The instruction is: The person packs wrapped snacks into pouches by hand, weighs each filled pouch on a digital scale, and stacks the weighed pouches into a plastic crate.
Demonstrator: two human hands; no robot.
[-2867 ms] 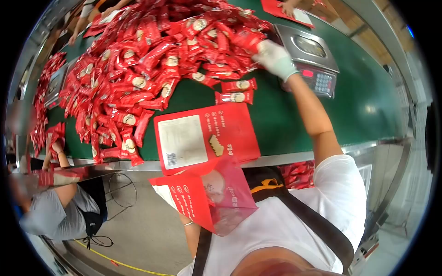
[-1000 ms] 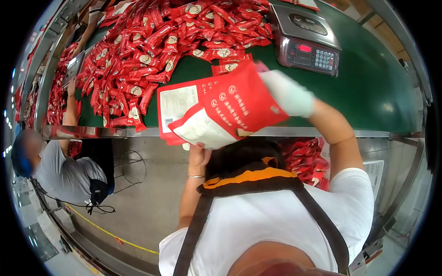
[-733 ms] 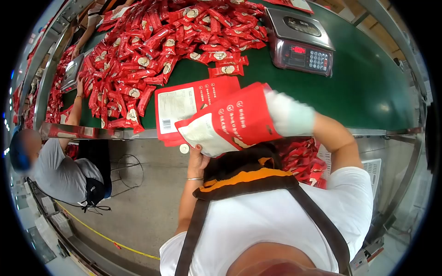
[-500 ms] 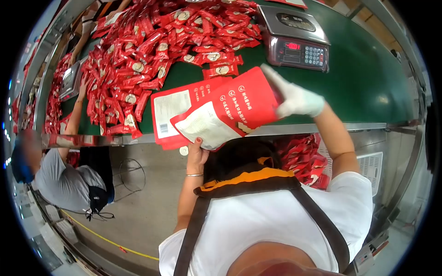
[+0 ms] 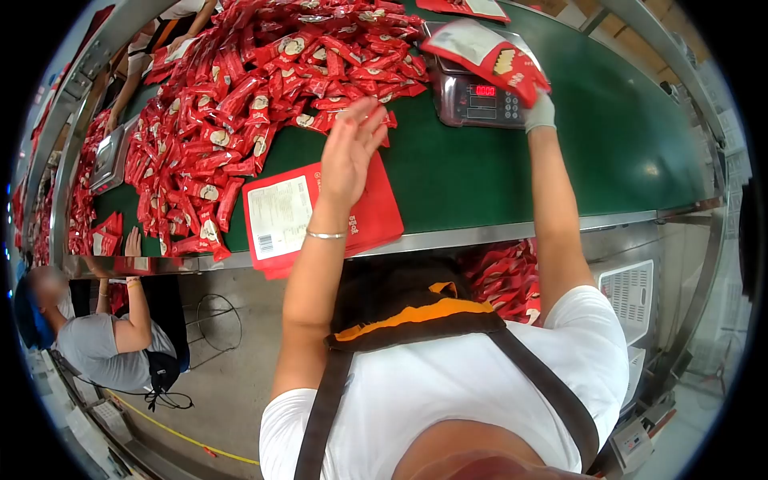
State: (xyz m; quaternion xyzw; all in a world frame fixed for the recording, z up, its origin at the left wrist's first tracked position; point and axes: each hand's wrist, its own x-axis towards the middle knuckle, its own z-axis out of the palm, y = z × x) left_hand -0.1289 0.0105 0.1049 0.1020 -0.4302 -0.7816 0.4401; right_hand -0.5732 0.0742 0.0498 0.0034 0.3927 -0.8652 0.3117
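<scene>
My gloved right hand (image 5: 539,110) grips the near end of a red pouch (image 5: 492,60), which lies over the metal top of a digital scale (image 5: 478,108) with a lit red display. My bare left hand (image 5: 350,152) is raised with its fingers apart and holds nothing. Below it lie flat red pouches (image 5: 280,214) with a white label at the table's near edge. Ahead of my left hand spreads a large heap of small red wrapped packets (image 5: 232,104); a few packets lie at its right side, near my fingertips.
A co-worker (image 5: 104,340) in grey stands at the left, hands at the table edge. Another scale (image 5: 108,160) stands left of the heap. Another person's arm (image 5: 128,88) reaches in at the upper left. A white crate (image 5: 628,300) is below the table at right.
The pouch has gone from between both my hands to the scale, carried by my right hand. My left hand has let go and moved up over the table. The co-worker's arms have drawn back.
</scene>
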